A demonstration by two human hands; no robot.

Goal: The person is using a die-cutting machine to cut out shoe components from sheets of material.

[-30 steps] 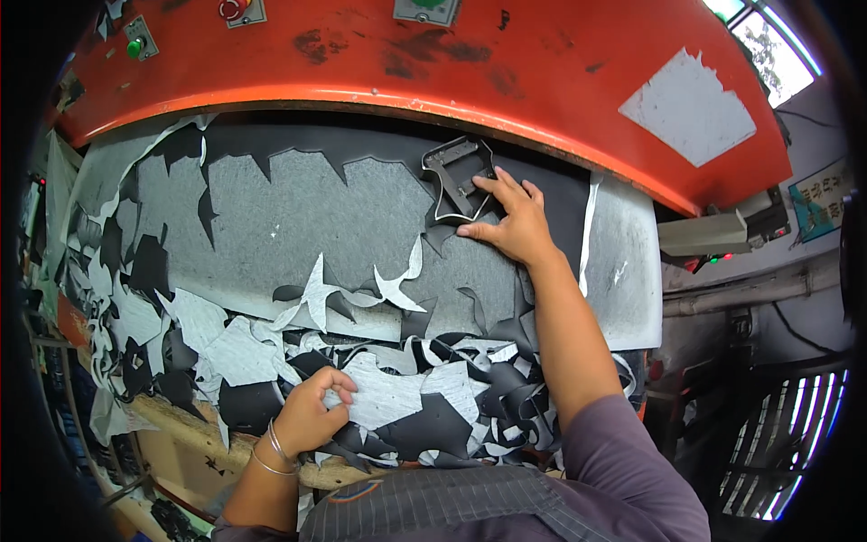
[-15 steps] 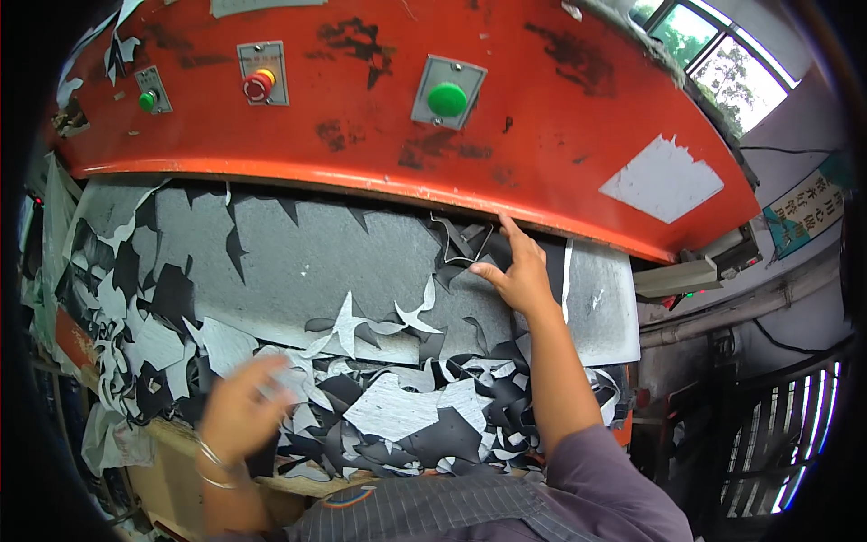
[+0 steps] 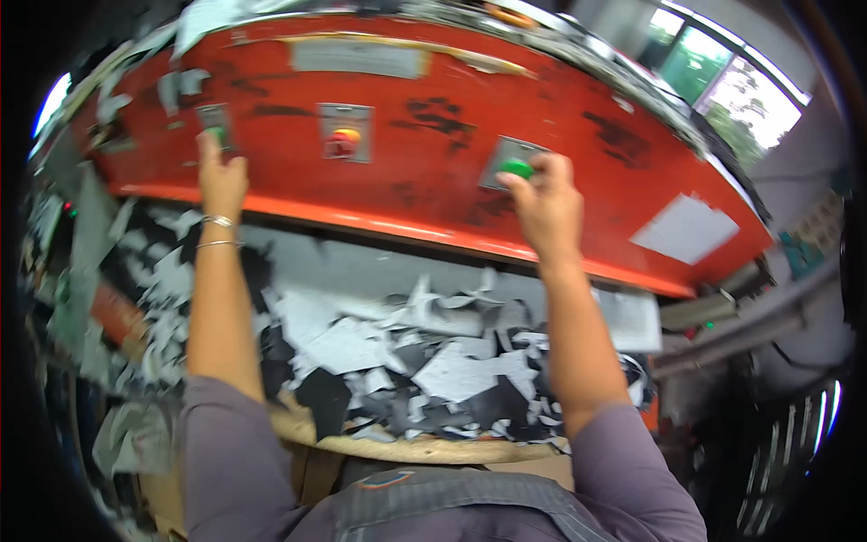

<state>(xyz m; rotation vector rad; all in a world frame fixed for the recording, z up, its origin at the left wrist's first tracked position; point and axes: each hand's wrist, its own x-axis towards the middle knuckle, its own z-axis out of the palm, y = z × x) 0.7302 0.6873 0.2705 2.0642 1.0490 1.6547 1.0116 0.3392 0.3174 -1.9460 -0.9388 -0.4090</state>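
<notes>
Both hands now off the scraps: left hand, right hand on green buttons.

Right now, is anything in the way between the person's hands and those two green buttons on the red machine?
Nothing visible. The left hand is already on the left green button, and the right hand is on the right green button. The red-and-yellow button between them stays untouched.

count on the press front

two green push buttons, one under each hand: left hand, right hand. one red-and-yellow button between them. two bracelets on left wrist. scrap pieces: too many to count.
</notes>
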